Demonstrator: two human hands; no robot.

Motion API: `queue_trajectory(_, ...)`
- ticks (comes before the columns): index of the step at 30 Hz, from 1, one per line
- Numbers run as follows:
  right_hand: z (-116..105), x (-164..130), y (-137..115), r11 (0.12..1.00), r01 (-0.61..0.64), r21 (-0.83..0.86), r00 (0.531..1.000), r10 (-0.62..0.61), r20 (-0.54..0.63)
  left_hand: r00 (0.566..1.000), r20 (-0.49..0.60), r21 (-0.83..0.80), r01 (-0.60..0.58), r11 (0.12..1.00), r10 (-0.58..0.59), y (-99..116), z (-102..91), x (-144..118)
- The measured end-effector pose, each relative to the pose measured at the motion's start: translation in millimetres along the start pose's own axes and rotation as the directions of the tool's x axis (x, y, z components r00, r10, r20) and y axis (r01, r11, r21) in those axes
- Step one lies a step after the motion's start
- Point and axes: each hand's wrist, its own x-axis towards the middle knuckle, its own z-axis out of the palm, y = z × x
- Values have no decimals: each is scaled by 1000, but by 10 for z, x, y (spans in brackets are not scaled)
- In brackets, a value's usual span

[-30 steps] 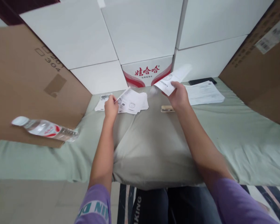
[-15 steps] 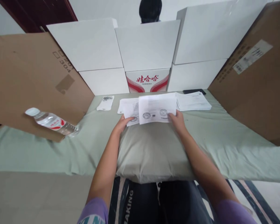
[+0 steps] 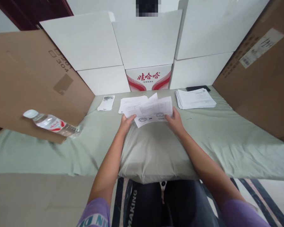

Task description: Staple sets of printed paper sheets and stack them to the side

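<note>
My left hand (image 3: 126, 121) and my right hand (image 3: 174, 119) both hold the near edge of a bundle of stamped paper sheets (image 3: 153, 110), lifted slightly off a pale grey-green pillow (image 3: 153, 148). More sheets (image 3: 131, 103) lie flat just beyond the left hand. Round stamps show along the held sheets' near edge.
A neat paper stack (image 3: 195, 98) lies at the right with a black phone (image 3: 198, 88) behind it. A small packet (image 3: 106, 102) lies at the left, a water bottle (image 3: 50, 123) further left. White boxes, a red-printed carton (image 3: 148, 77) and brown cardboard (image 3: 33, 85) wall the green-sheeted surface.
A second ago each hand held separate papers far apart; they came together over the pillow. Since half a second ago the sheets have been gathered and tilted up between both hands.
</note>
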Motion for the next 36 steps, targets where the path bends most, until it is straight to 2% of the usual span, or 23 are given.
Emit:
queue_trajectory(3,-20,28,-1,994,-8,114,999,2,45,1000,-10,-33,4,999,-4,1,-25,-3)
queue_trajectory(6,-28,26,-53,971,-98,220,981,57,186,998,59,-14,6,1000,-6,36,-6,-46)
queue_trajectory(8,-30,11,-98,971,-113,211,972,64,226,993,115,13,3,1000,-4,66,27,-87)
queue_trajectory(11,-18,-22,-131,986,-86,142,970,51,238,990,141,42,-19,999,13,83,89,-143)
queue_trajectory(15,28,-86,-134,990,-64,126,977,37,208,992,124,26,-42,999,38,92,142,-199)
queue_trajectory(19,36,-128,-187,993,-12,120,987,-8,162,988,142,49,-75,996,67,210,127,-231)
queue_trajectory(23,24,-127,-212,990,-38,134,984,14,175,984,160,50,-88,995,79,301,127,-228)
queue_trajectory(26,54,-127,-164,988,-56,143,984,30,178,987,153,73,-50,996,38,264,163,-222)
queue_trajectory(30,106,-127,-57,995,8,104,992,-22,127,995,93,130,-56,990,44,194,196,-225)
queue_trajectory(36,125,-104,64,998,25,53,986,-33,164,992,121,149,-54,987,36,145,212,-217)
